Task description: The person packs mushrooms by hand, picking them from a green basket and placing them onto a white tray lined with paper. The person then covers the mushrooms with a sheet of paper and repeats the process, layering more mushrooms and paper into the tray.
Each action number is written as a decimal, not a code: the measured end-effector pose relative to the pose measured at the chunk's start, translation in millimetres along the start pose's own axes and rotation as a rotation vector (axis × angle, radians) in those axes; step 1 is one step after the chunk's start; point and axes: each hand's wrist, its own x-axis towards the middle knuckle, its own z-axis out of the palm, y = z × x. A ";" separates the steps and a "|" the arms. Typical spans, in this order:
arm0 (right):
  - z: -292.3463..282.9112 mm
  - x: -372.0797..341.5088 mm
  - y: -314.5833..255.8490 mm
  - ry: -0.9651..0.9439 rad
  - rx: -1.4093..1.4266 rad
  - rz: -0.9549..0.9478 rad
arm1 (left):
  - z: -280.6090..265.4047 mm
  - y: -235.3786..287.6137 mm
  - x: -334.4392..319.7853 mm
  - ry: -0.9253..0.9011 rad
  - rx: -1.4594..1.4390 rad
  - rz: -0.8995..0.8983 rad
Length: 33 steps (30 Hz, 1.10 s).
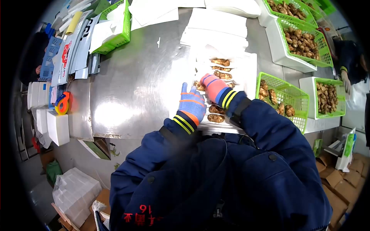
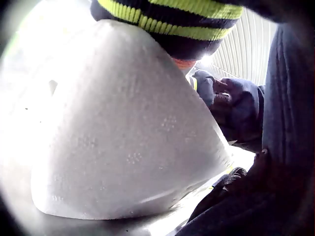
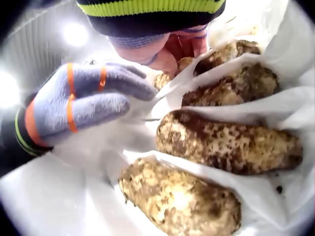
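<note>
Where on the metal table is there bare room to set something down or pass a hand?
The widest bare patch of metal table lies between the paper-filled basket and the left hand. It's crowded in the white box, where the right hand is among brown tubers, and beside it, where a green basket stands close.

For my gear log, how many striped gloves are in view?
2: one on the left hand, one on the right hand, both by the white box. Others may be hidden.
</note>
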 end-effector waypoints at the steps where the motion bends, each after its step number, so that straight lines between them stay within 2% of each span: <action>1: 10.1 3.2 -1.2 0.034 -0.175 -0.025 | -0.2 0.6 0.3 -0.015 -0.001 -0.005; 2: 9.7 3.9 -4.6 0.078 -0.291 -0.062 | -1.4 0.8 0.9 -0.028 0.000 -0.010; 4: -4.6 7.2 -12.1 0.006 -0.418 -0.035 | -4.0 -0.4 -0.3 -0.022 -0.010 -0.012; 6: -9.5 3.2 -5.7 0.043 -0.414 -0.026 | -7.0 -0.5 -2.0 0.019 -0.035 -0.003; 7: -15.4 -2.7 0.2 0.128 -0.313 -0.021 | -14.6 -0.2 -2.7 -0.015 -0.050 -0.007; 8: -22.5 -9.0 5.5 0.211 -0.210 -0.017 | -15.6 -1.0 -2.5 0.025 -0.031 0.011; 10: -39.6 -16.7 0.5 0.046 -0.280 0.138 | -16.7 -2.9 -0.3 0.103 0.010 0.053; 12: -30.6 -21.5 -1.2 0.099 -0.217 0.006 | -8.3 -6.3 11.7 0.089 0.137 0.080; 13: -30.4 -21.7 -8.6 -0.024 -0.272 0.039 | -4.2 -8.5 15.0 0.059 0.124 0.077; 14: -26.9 -22.5 -9.7 -0.029 -0.310 0.055 | 0.0 -11.0 16.2 0.028 0.113 0.075; 16: -26.8 -22.2 -6.4 0.056 -0.298 0.081 | 1.2 -12.8 15.4 0.065 0.105 0.083; 18: -36.1 -29.1 4.6 0.322 -0.152 0.125 | -3.6 -12.7 16.0 0.050 0.096 0.082; 20: -50.8 -33.1 11.3 0.328 -0.263 0.186 | -15.1 -11.4 20.1 -0.014 0.085 0.069; 22: -61.4 -41.3 18.2 0.363 -0.230 0.180 | -17.8 -16.3 30.7 0.360 0.026 0.160; 24: -65.0 -46.2 20.5 0.449 -0.197 0.188 | -27.7 -11.3 51.7 0.051 0.000 0.114; 25: -66.6 -48.2 18.6 0.461 -0.188 0.193 | -23.8 -11.5 59.2 0.050 0.090 0.144; 28: -74.9 -55.2 10.5 0.452 -0.216 0.222 | -9.9 -14.2 80.8 -0.218 -0.008 0.039; 33: -77.2 -75.3 19.3 0.510 -0.165 0.236 | -4.4 -17.9 81.8 -0.161 -0.054 0.099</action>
